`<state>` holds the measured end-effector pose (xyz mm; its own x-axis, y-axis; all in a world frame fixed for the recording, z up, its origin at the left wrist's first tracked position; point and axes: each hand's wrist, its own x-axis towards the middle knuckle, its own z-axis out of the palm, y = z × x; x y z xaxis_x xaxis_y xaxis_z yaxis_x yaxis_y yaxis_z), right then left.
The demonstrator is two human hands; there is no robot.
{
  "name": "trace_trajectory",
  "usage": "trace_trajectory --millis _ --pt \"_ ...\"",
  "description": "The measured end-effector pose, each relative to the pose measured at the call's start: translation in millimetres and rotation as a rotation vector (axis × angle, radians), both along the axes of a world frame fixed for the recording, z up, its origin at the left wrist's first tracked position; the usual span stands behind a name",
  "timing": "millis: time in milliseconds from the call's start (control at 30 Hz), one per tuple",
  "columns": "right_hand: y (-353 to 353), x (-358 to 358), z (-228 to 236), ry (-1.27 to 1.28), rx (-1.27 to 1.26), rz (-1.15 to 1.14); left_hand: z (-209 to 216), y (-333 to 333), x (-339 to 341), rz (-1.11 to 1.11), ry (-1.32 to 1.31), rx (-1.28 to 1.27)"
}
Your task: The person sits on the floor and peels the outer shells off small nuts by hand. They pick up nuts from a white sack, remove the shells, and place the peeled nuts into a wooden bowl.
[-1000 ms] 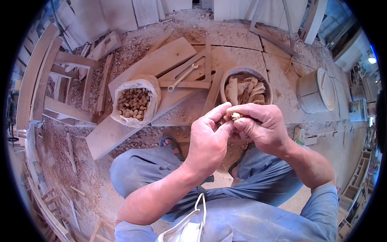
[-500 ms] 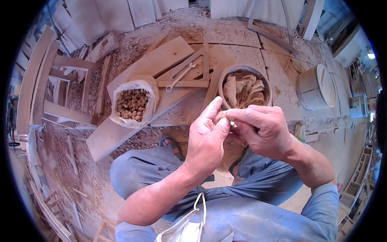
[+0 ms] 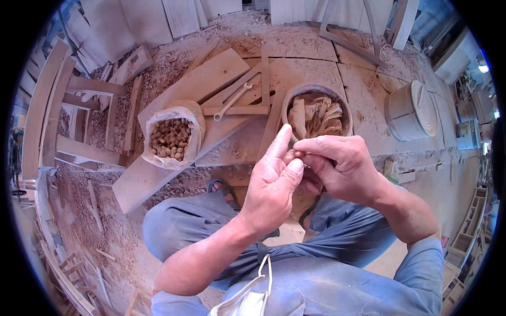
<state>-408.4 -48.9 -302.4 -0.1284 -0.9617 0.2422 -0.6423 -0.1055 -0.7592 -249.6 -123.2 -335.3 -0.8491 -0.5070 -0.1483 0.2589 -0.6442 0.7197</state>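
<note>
My left hand [image 3: 273, 181] and my right hand [image 3: 340, 166] meet in front of me, fingertips touching. Between them they pinch a peanut [image 3: 297, 154], small and mostly covered by the fingers. The left index finger points up and away while its thumb presses inward. My right thumb and index finger close on the peanut from the other side. Just beyond the hands stands a round bucket [image 3: 348, 126] with a crumpled brown bag [image 3: 315, 117] inside. Farther left, an open whitish plastic bag [image 3: 196, 138] is full of peanuts in their shells [image 3: 171, 138].
Under the plastic bag lies a long wooden board [image 3: 132, 187]. A wrench [image 3: 232, 102] rests on triangular wooden frames beside the bucket. To the right is a lidded pale drum [image 3: 408, 111]; at the left, a wooden chair frame [image 3: 89, 145]. Wood shavings and dust cover the floor.
The right fingers have shifted slightly and now cover more of the peanut. Both hands stay together in nearly the same place. The view has tilted a little.
</note>
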Motion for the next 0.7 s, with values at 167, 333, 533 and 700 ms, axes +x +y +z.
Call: trace_trajectory --millis 167,333,533,700 --pt "-1 -4 0 -0.229 0.135 -0.067 -3 4 -2 0.096 -0.194 -0.235" --pt "-1 -6 6 -0.35 0.275 -0.102 4 -6 3 0.27 -0.367 -0.803" --pt "-4 -12 11 -0.774 0.562 -0.076 2 -11 4 0.376 -0.215 -1.009" --pt "0 -12 10 -0.945 0.621 -0.066 4 -7 3 0.357 -0.197 -0.84"
